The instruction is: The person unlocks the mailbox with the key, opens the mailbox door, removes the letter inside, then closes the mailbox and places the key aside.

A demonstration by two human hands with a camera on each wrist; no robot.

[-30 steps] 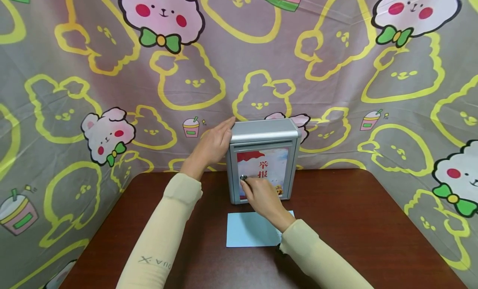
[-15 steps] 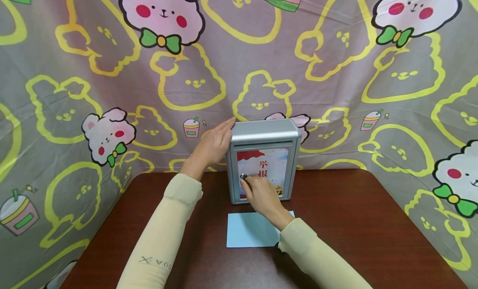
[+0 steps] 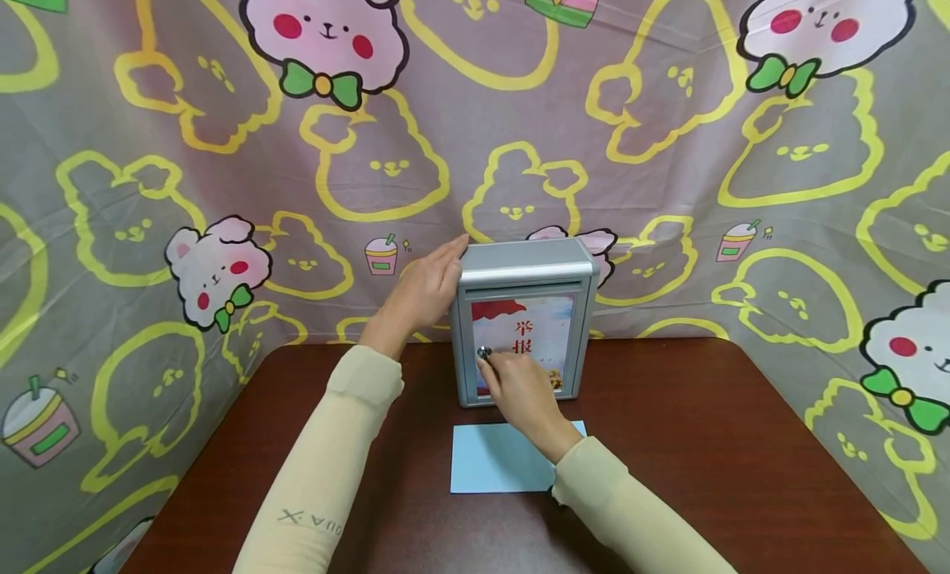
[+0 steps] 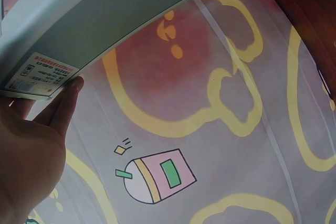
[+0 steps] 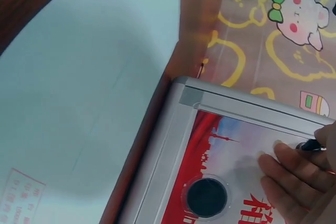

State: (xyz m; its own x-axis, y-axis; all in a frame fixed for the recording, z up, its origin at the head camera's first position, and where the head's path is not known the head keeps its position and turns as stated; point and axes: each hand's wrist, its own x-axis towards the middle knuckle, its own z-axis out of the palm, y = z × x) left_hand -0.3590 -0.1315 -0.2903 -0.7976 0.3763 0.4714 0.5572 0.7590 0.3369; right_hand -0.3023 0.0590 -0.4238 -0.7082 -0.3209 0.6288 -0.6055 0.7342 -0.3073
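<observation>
A silver-grey metal box (image 3: 529, 259) with red lettering on its front panel stands upright on the table. Against its left side and upper corner lies my left hand (image 3: 421, 287), fingers straight; the left wrist view shows those fingertips (image 4: 76, 85) at the box's edge, beside a white label (image 4: 41, 74). My right hand (image 3: 529, 397) is at the front panel, its thumb and finger pinching a black-headed key (image 5: 313, 144) at the round lock (image 3: 484, 353). The other fingers of that hand extend over the panel. How far the key sits in the lock is hidden.
A pale blue sheet (image 3: 499, 458) with red print at one corner lies on the dark brown table (image 3: 668, 442), in front of the box and partly under my right forearm. A patterned cloth (image 3: 653, 195) hangs close behind the box and along both sides.
</observation>
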